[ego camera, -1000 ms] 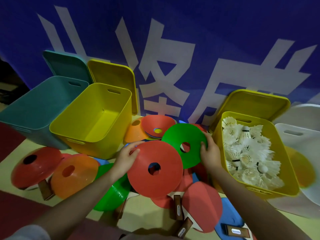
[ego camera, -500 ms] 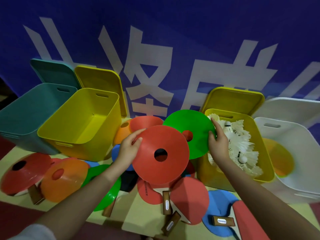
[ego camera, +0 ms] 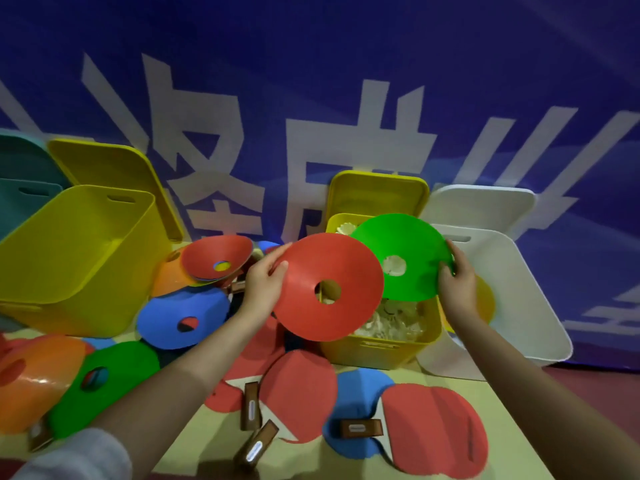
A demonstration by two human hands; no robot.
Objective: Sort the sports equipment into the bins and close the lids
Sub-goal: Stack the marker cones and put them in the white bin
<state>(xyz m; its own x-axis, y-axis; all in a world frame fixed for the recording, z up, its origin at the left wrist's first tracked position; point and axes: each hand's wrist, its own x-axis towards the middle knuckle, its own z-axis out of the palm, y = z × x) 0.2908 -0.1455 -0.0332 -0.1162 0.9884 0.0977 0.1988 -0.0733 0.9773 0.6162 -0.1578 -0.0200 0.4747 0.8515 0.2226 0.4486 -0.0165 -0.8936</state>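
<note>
My left hand (ego camera: 265, 282) grips the left rim of a red disc cone (ego camera: 325, 287), held up in the air. My right hand (ego camera: 455, 282) grips the right rim of a green disc cone (ego camera: 403, 258). Both cones hang over the yellow bin of white shuttlecocks (ego camera: 381, 344), and the red one overlaps the green. To the right stands a white bin (ego camera: 512, 299) with a yellow cone (ego camera: 486, 303) inside it. An empty yellow bin (ego camera: 79, 251) stands at the left, with a teal bin (ego camera: 20, 202) behind it.
Red, orange, blue and green disc cones (ego camera: 183, 318) lie heaped on the table between the bins and at the left. Several table tennis paddles (ego camera: 433, 427) lie near the front edge. Yellow, teal and white lids (ego camera: 483, 206) lean on the blue banner behind.
Both hands have carried their cones up and to the right, from over the heap to over the shuttlecock bin. The view has swung right, bringing the white bin closer to the middle.
</note>
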